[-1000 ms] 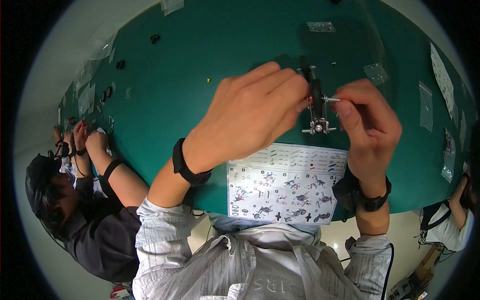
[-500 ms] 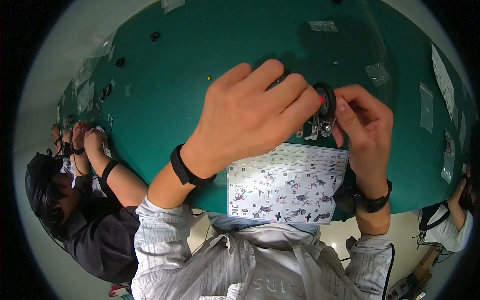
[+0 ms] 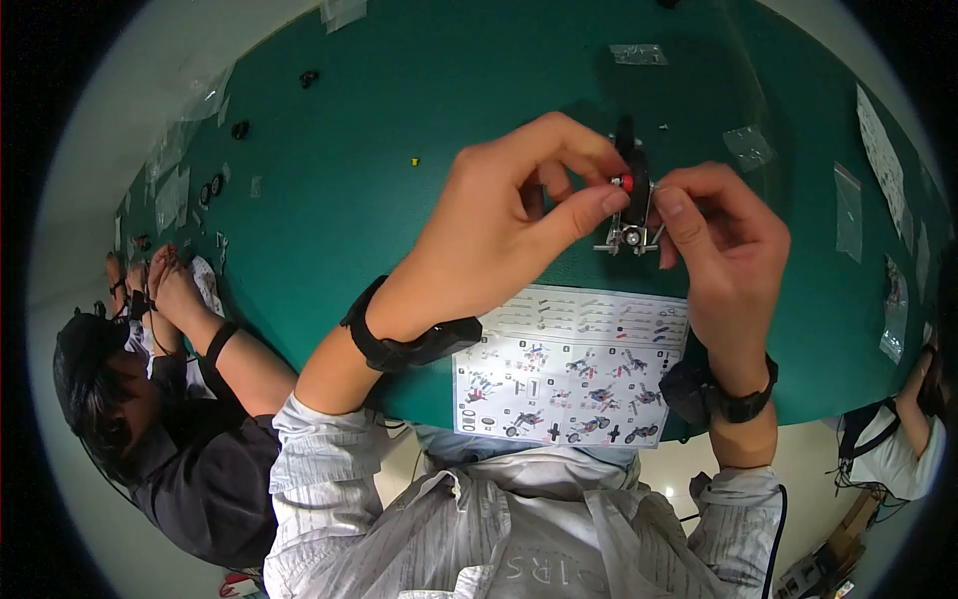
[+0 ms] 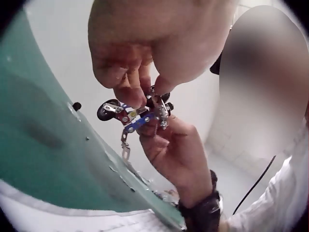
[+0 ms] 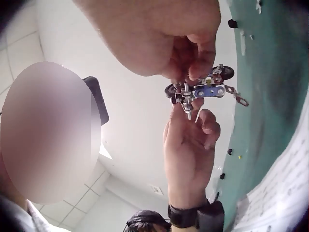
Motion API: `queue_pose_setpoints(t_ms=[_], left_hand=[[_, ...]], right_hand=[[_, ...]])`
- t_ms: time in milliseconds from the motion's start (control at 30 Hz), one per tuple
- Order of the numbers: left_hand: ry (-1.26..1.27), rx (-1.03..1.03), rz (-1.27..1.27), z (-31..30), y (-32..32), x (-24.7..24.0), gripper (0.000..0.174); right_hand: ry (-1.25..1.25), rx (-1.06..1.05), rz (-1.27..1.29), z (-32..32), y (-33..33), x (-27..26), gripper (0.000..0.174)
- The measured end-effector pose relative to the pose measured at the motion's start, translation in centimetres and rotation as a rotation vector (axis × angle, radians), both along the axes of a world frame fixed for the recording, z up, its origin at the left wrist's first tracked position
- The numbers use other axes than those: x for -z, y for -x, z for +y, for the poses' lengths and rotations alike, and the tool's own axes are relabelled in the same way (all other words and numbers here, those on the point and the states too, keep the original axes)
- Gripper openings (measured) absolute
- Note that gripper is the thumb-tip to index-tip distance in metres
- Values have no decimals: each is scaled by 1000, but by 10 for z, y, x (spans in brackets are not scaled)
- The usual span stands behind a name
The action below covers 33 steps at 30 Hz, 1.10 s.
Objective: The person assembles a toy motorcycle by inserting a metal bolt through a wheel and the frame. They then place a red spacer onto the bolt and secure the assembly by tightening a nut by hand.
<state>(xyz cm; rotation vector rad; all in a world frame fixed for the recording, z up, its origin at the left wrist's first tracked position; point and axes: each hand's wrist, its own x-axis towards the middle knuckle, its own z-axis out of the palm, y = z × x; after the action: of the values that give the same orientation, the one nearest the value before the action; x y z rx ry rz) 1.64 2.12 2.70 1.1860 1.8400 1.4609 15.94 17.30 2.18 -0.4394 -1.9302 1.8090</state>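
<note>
A small model motorcycle of metal strips, screws and black wheels is held up above the table between both hands. My left hand pinches it from the left, thumb and forefinger at a small red piece beside the black wheel. On the other side, my right hand pinches the end of a metal part at the wheel's axle with thumb and forefinger. Blue strips and a second wheel show in the left wrist view. From the right wrist view, metal rods stick out between the hands.
A printed instruction sheet lies at the table's near edge. Farther off are a yellow piece, a small screw, black parts and clear plastic bags. Another person works at the left.
The motorcycle turned to show its wheel's side, then turned back to near end-on. My left hand has rolled so its thumb and forefinger now show at the red piece. The right hand still grips opposite.
</note>
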Motion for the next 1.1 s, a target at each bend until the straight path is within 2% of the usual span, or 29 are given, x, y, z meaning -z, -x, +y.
queue_pose_setpoints(t_ms=[167, 267, 367, 500, 633, 767, 900, 967, 1067, 1100], left_hand=[[-42, -46, -319, 2, 0, 6, 15], [-47, -63, -387, 0, 3, 4, 13], [-46, -74, -484, -2, 9, 0, 12], [-81, -67, -587, 0, 6, 6, 8], [-101, -129, -719, 6, -1, 7, 9], [-189, -255, -882, -5, -9, 9, 11], [-251, -355, -994, -19, -20, 6, 13], [-234, -432, -1006, -22, -27, -6, 14], [-313, -448, -1055, -22, -36, -6, 17], [-291, -435, -1033, -22, -37, -4, 18]], right_hand=[[-284, 6, 70, 3, 3, 6, 9], [-192, 131, 73, 2, 2, 5, 11], [-117, 98, 20, 8, 4, 10, 11], [-243, 3, -171, 6, 11, 19, 11], [-438, -124, -320, 11, 8, 18, 24], [-486, -278, -461, 4, 8, 7, 48], [-427, -225, -173, -6, 11, 10, 59], [-481, -251, -78, -4, 13, 7, 56], [-440, -226, -59, -2, 10, 13, 35], [-325, -219, -50, -1, 10, 19, 29]])
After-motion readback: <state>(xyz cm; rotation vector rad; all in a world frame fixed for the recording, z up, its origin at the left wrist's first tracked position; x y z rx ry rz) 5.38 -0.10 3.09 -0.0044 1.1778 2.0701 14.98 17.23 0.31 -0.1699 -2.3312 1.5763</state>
